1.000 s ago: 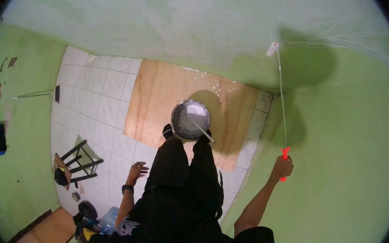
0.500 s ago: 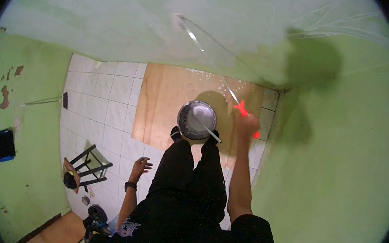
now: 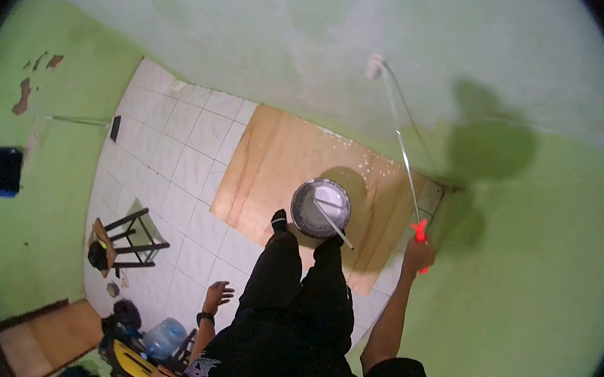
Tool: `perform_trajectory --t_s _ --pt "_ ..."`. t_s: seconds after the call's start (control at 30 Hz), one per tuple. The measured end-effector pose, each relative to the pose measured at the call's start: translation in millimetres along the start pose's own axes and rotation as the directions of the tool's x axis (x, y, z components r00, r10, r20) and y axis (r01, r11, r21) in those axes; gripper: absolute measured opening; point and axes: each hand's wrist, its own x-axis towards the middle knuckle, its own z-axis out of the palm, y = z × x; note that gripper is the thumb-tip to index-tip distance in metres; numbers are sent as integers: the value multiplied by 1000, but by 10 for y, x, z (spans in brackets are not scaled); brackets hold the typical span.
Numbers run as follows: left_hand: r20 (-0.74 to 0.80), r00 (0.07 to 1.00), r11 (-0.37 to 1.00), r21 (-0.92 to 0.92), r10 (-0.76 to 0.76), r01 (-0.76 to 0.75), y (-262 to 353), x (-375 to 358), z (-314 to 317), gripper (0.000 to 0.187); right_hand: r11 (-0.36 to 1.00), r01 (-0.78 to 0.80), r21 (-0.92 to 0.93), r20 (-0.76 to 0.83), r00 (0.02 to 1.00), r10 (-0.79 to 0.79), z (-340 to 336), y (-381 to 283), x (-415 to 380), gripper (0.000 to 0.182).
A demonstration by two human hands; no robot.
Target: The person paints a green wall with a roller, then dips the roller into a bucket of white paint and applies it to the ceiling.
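My right hand [image 3: 419, 255] is wrapped round the orange handle of a paint roller [image 3: 420, 231] with a long, thin metal rod. The white roller head [image 3: 375, 66] rests against the upper, pale part of the green wall [image 3: 315, 52]. Low at my side, my left hand [image 3: 217, 297] hangs with its fingers apart and holds nothing. Between my feet stands a dark bucket [image 3: 299, 214] with white paint in it. A pale stick [image 3: 335, 226] leans in the bucket, its end sticking out over the rim toward me.
A plywood sheet [image 3: 264, 163], spattered with white along its far edge, lies under the bucket on white floor tiles [image 3: 193, 152]. To the left stand a stool [image 3: 99, 236] and a long-handled tool with a dark head [image 3: 115, 128]. A blue water jug [image 3: 165, 337] sits at lower left.
The roller head has moved right along the wall, and my right hand has shifted right and lower in view. The whole view has turned somewhat. My left hand still hangs open.
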Motion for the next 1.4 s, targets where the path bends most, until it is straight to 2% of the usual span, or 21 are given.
perform_trajectory --t_s 0.03,0.13,0.2,0.27,0.33,0.43,0.5,0.57,0.63,0.73,0.8,0.83,0.9,0.93,0.97,1.07,1.13,1.2,1.27,1.33,1.4 --pt "-43 999 1000 -13 -2 1 -76 -23 6 36 999 30 -40 -23 999 -31 -12 -30 -15 20" --pt "-10 999 994 -97 -53 52 -236 24 87 35 994 112 8 -15 994 -112 247 -345 16 20" --pt "6 998 994 -91 -61 61 -201 39 138 35 971 112 211 -8 994 -113 508 -775 23 19" --pt "60 996 994 -84 -58 63 -134 103 176 35 961 168 221 77 979 -189 325 -1413 77 15" --pt "40 999 1000 -2 -3 3 -38 202 179 32 957 190 218 125 967 -221 364 -1711 124 11" --pt "27 997 998 0 68 -68 271 277 205 33 949 199 245 113 966 -232 233 -1586 103 12" --pt "-12 994 994 21 106 -106 459 279 243 34 987 97 129 58 993 -105 337 -1138 54 12" --pt "3 992 992 -8 127 -127 557 303 253 37 988 97 122 31 994 -101 215 -603 13 18" --pt "-1 992 991 -40 128 -128 584 331 260 39 997 -26 -73 42 999 29 231 -68 -66 20" --pt "1 994 991 -76 107 -107 417 373 258 37 995 -35 -88 -6 999 35 155 106 -179 24" --pt "13 997 996 -45 78 -77 299 354 279 36 1000 -26 10 95 995 25 18 -151 -190 29" --pt "29 997 996 -55 66 -65 212 353 264 35 995 76 -60 62 995 -73 228 -155 -183 31" --pt "59 998 999 -30 34 -32 208 315 267 35 961 151 230 -20 988 -151 637 -337 -207 30" --pt "82 996 999 8 34 -35 257 285 265 35 924 125 362 174 965 -198 77 -892 -141 23" --pt "73 997 999 30 13 -15 302 257 278 35 915 80 396 192 967 -167 420 -884 -175 21" --pt "84 996 995 105 -3 -6 463 226 311 37 947 54 317 270 952 -145 112 -1349 -139 20" --pt "83 994 993 92 69 -77 509 262 273 37 943 4 334 279 955 -103 126 -1167 -182 22" --pt "63 996 991 119 55 -63 648 245 314 37 933 -35 357 291 954 -75 210 -878 -306 24" --pt "71 992 984 143 100 -110 753 189 328 38 928 -244 282 353 926 136 272 -402 -474 31" --pt "89 992 981 161 94 -108 779 209 325 38 950 -241 198 271 945 184 327 102 -707 37" --pt "100 993 979 187 60 -78 793 206 342 39 909 -376 179 417 866 276 89 413 -830 38"
